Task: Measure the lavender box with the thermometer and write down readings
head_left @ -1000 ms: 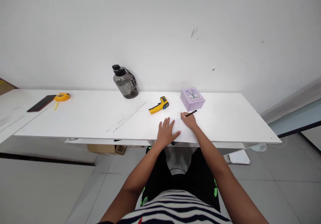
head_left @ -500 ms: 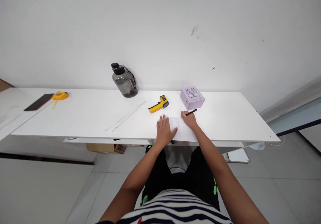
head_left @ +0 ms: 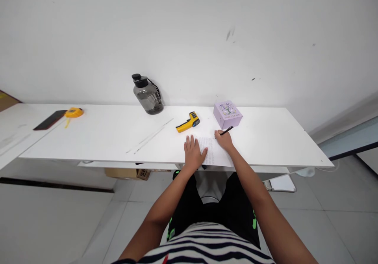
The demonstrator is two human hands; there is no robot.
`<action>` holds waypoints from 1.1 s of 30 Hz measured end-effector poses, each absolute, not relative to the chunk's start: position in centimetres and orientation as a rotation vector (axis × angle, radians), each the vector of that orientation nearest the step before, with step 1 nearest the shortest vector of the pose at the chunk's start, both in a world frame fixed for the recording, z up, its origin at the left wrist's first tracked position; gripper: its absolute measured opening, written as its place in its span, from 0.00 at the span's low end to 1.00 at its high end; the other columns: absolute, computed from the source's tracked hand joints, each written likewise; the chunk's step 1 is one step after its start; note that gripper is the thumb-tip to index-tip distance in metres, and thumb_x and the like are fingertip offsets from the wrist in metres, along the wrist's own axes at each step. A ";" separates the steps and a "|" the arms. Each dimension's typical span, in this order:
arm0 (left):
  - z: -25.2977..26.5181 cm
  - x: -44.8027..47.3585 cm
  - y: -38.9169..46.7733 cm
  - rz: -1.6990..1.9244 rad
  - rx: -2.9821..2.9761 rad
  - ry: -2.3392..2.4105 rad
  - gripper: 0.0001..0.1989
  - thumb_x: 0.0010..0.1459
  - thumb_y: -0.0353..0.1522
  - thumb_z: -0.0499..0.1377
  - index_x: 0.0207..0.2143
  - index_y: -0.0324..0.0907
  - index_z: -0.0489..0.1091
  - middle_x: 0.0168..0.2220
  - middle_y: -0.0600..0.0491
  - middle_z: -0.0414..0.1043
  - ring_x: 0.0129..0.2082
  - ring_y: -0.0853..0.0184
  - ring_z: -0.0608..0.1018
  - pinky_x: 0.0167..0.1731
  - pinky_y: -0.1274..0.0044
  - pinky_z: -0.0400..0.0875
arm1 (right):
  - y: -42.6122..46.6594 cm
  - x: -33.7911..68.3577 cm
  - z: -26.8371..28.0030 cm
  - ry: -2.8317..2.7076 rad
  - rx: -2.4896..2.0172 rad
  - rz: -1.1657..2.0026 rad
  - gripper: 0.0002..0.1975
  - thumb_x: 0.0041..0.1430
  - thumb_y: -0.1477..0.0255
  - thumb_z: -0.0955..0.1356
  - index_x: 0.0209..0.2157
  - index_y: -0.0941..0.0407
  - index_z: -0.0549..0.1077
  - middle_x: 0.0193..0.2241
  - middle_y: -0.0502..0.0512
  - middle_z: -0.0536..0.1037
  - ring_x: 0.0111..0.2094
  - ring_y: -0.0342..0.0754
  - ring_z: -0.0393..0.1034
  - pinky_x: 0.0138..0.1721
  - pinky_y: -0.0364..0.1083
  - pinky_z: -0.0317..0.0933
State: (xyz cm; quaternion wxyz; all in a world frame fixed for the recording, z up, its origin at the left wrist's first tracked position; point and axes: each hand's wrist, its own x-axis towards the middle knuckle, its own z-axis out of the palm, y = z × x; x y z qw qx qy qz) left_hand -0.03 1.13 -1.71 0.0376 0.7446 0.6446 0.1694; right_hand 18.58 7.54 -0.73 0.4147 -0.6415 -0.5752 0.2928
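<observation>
A sheet of paper [head_left: 217,155] covered in part with handwriting lies at the front edge of the white table. My left hand [head_left: 193,152] rests flat on its left side, fingers spread. In my right hand [head_left: 223,139] a black pen [head_left: 227,130] is gripped, its tip end low over the upper right part of the sheet. The fingers partly hide the pen. Just beyond the hands sit a yellow and black infrared thermometer [head_left: 188,123] and a lilac box [head_left: 227,114] with a printed lid.
The white table [head_left: 274,142] runs along the wall. A grey bottle [head_left: 148,97] with a black cap stands at the back. Far left are a yellow tape measure [head_left: 74,112] and a dark flat object [head_left: 50,120]. Beneath the table is a cardboard box [head_left: 122,173].
The view has shifted slightly, so everything appears a little farther right. My left hand's thumb has drawn slightly closer to the palm; the right hand still holds the pen at the paper.
</observation>
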 end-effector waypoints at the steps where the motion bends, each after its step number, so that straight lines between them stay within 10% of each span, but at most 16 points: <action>1: -1.7 -0.1 1.1 0.518 2.290 1.976 0.34 0.67 0.45 0.54 0.65 0.27 0.62 0.73 0.32 0.48 0.75 0.42 0.48 0.70 0.53 0.52 | 7.6 18.6 -0.7 -1.435 -1.605 0.740 0.19 0.59 0.58 0.62 0.18 0.52 0.64 0.19 0.49 0.70 0.27 0.48 0.66 0.33 0.46 0.58; 33: -1.6 -0.5 1.2 0.504 2.338 1.968 0.30 0.68 0.43 0.52 0.66 0.37 0.64 0.73 0.36 0.53 0.73 0.47 0.57 0.69 0.55 0.54 | 7.8 18.3 -0.6 -1.427 -1.569 0.767 0.15 0.62 0.58 0.61 0.33 0.52 0.74 0.27 0.50 0.79 0.35 0.50 0.74 0.41 0.47 0.63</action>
